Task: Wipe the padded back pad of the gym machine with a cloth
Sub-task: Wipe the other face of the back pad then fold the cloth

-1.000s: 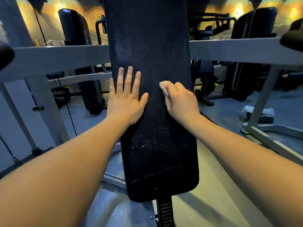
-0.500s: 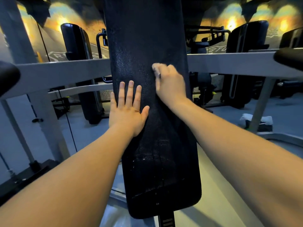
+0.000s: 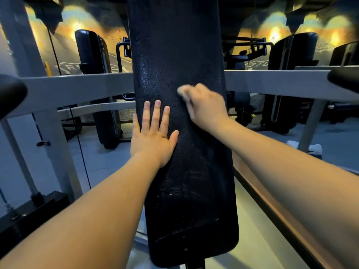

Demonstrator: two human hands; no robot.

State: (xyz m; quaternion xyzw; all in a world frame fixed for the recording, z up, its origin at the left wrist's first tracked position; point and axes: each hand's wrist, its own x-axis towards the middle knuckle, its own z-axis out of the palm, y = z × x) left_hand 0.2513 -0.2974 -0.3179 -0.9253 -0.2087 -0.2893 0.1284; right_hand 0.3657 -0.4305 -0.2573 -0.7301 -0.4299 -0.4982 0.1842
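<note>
The long black padded back pad (image 3: 180, 55) stands upright in the middle of the view, its surface textured and scuffed low down. My left hand (image 3: 154, 136) lies flat on the pad's left edge with the fingers spread and pointing up. My right hand (image 3: 205, 105) presses on the pad's right half a little higher, blurred by motion, closed on a small pale cloth (image 3: 182, 91) that peeks out past the fingertips. Most of the cloth is hidden under the hand.
A grey frame bar (image 3: 77, 88) crosses behind the pad, with grey uprights at the left. Black padded handles (image 3: 11, 94) jut in at both sides. Other black gym machines (image 3: 93, 59) stand behind. White towels (image 3: 310, 147) lie on the floor at right.
My right hand with the cloth went up the pad from mid-height, then came slightly down and left, now blurred. My left hand stays flat on the left edge.
</note>
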